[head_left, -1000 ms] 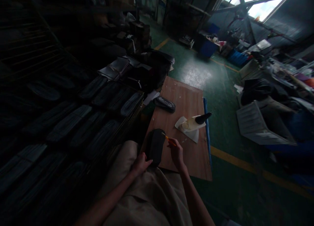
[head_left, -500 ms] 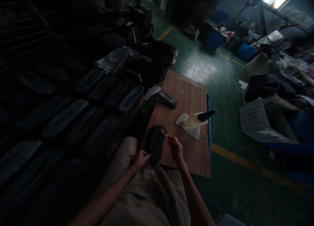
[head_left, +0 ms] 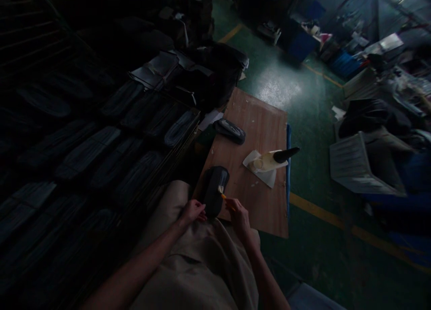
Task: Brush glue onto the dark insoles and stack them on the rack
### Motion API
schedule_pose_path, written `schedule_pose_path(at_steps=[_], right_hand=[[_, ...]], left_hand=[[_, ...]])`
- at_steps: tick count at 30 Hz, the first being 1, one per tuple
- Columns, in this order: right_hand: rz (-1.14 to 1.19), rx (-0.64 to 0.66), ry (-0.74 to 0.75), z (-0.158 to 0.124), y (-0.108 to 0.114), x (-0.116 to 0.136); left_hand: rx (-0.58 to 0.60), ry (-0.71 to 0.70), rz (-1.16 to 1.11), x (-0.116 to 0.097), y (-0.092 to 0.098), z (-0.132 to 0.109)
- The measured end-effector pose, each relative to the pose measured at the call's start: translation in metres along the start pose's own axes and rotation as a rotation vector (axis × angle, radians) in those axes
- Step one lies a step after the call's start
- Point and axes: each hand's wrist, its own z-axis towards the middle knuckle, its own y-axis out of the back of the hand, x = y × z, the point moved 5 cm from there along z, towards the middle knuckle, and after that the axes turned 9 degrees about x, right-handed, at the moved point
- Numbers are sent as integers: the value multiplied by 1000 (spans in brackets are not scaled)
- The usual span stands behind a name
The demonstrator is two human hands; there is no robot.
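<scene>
Hands (head_left: pixel 239 214) number two, with one orange-handled brush (head_left: pixel 223 195) on one dark block (head_left: pixel 213 197).

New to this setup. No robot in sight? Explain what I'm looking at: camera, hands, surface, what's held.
Right, no robot: these are a person's two bare hands. One camera worn on the head looks forward and down past the forearms.

The right hand holds a thin orange-handled brush, its pale tip at a long dark piece with a shiny streak on it. The left hand is at that piece's near left edge; whether it grips is unclear.

The surface is a wooden board. Farther along it are a second dark piece and, on white paper, a pale object with a black tapering end.
</scene>
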Motion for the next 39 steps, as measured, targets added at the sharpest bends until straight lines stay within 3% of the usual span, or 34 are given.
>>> schedule_pose_path(at_steps=[6,11,18,22,25,31,35,39], right_hand=[[48,40,-63,-37,-9,19],[165,79,-96,-44,-6,25],[476,82,-116,-15,-10,-7],[502,-70,-91,8,3,-19],[440,-184,-54,25,15,-15],[298,-257,63,62,21,4],[159,-200,77,68,13,5],[156,-37,41,48,5,2]], left_hand=[[-20,1,7,-3,0,-3],[-5,-21,11,-4,0,-4],[-6,-20,87,1,3,6],[-1,-38,115,2,3,8],[6,-41,115,2,3,10],[18,-25,98,3,4,12],[24,-40,92,3,4,13],[11,-27,95,3,4,14]])
